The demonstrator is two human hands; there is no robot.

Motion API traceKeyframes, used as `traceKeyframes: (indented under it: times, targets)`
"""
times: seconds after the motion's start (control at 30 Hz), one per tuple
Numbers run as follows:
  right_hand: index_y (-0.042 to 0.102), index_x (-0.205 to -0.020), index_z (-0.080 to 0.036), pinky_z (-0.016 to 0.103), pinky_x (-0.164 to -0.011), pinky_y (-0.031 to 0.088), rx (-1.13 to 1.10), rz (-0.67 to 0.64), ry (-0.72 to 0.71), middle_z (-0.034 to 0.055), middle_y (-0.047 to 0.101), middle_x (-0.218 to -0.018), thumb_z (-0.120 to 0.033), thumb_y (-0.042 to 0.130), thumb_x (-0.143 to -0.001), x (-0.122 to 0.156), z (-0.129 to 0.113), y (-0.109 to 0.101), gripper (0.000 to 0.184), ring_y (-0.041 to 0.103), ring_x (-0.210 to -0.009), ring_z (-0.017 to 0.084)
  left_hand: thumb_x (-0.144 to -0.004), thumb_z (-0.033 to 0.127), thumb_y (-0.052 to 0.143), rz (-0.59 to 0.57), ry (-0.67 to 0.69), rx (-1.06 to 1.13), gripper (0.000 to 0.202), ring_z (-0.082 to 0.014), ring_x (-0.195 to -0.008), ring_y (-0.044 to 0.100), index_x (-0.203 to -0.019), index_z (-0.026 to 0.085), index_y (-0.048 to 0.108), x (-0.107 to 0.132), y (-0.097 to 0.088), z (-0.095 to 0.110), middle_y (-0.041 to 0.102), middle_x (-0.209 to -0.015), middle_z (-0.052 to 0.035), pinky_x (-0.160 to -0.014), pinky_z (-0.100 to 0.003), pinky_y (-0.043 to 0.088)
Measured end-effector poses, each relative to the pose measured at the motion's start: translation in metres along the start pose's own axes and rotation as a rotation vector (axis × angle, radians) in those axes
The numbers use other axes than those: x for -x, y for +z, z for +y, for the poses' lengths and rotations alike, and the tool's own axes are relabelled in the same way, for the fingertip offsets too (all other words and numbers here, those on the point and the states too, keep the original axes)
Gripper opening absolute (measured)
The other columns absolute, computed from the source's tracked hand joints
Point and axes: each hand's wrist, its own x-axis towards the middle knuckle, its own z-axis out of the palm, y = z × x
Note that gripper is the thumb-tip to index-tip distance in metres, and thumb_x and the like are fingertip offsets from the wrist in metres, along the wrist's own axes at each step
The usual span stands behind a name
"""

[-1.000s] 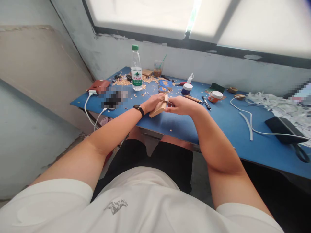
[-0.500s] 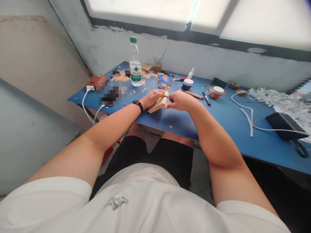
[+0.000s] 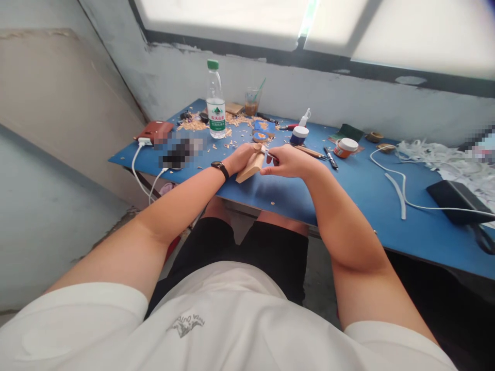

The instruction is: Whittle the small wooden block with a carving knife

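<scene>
Near the front edge of the blue table, my left hand (image 3: 238, 157) is closed around a pale wooden block (image 3: 249, 170), which is held tilted above the tabletop. Its upper end is narrower, with cut faces by the left thumb. My right hand (image 3: 286, 162) grips a carving knife (image 3: 270, 154), its blade against that upper end. Most of the knife's handle is hidden in the fist, and the right thumb sticks out toward the block's side.
Wood shavings (image 3: 193, 123) lie around a water bottle (image 3: 216, 116) at the back left. Behind my hands stand a blue paint jar (image 3: 299, 136) and an orange-labelled jar (image 3: 346, 148). A pen (image 3: 331, 158) lies between. White cables (image 3: 402, 193) and a black case (image 3: 456, 201) are at right.
The knife blade and my right hand have shifted slightly at the block's upper end. The right thumb now points straighter toward the block. My left hand keeps its hold.
</scene>
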Motion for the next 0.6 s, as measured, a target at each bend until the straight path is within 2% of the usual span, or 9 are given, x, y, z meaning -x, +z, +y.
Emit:
traceKeyframes:
  times: [0.13, 0.23, 0.33, 0.47, 0.6]
  targets:
    - [0.076, -0.105, -0.024, 0.037, -0.08, 0.043, -0.06, 0.04, -0.081, 0.0051, 0.076, -0.089, -0.071, 0.087, -0.111, 0.002, -0.002, 0.001, 0.049, 0.067, -0.084, 0.025, -0.111, 0.024, 0.066, -0.01, -0.027, 0.143, 0.032, -0.0159, -0.075, 0.056, -0.079, 0.022, 0.063, -0.004, 0.005, 0.003, 0.062, -0.074, 0.0001, -0.082, -0.033, 0.053]
    - [0.07, -0.101, -0.025, 0.038, -0.08, 0.04, -0.11, 0.075, -0.099, 0.003, 0.072, -0.086, -0.067, 0.083, -0.115, -0.002, -0.002, 0.008, 0.046, 0.062, -0.082, 0.023, -0.115, 0.023, 0.067, -0.002, 0.005, 0.125, 0.032, -0.0151, -0.075, 0.058, -0.083, 0.022, 0.063, -0.005, 0.001, 0.001, 0.065, -0.077, 0.0002, -0.084, -0.033, 0.053]
    - [0.067, -0.099, -0.026, 0.038, -0.08, 0.039, -0.172, 0.1, -0.095, 0.0021, 0.07, -0.086, -0.068, 0.079, -0.117, -0.01, -0.001, 0.018, 0.048, 0.059, -0.082, 0.022, -0.114, 0.041, 0.08, -0.006, 0.068, 0.09, 0.033, -0.0165, -0.077, 0.063, -0.09, 0.022, 0.069, -0.007, -0.005, -0.005, 0.068, -0.079, 0.0009, -0.084, -0.034, 0.054]
    - [0.062, -0.095, -0.027, 0.038, -0.079, 0.039, -0.228, 0.131, -0.097, 0.0003, 0.064, -0.082, -0.071, 0.081, -0.116, -0.017, 0.001, 0.029, 0.052, 0.056, -0.082, 0.021, -0.111, 0.073, 0.086, -0.07, 0.061, 0.122, 0.058, -0.0184, -0.076, 0.066, -0.088, 0.023, 0.067, -0.015, -0.006, -0.017, 0.067, -0.075, 0.0009, -0.082, -0.036, 0.057]
    - [0.058, -0.092, -0.028, 0.037, -0.079, 0.039, -0.257, 0.149, -0.078, -0.0005, 0.06, -0.081, -0.069, 0.079, -0.116, -0.02, 0.001, 0.034, 0.053, 0.054, -0.083, 0.021, -0.11, 0.085, 0.083, -0.094, 0.053, 0.135, 0.068, -0.02, -0.076, 0.068, -0.088, 0.024, 0.065, -0.025, -0.006, -0.029, 0.065, -0.073, 0.0008, -0.081, -0.037, 0.058]
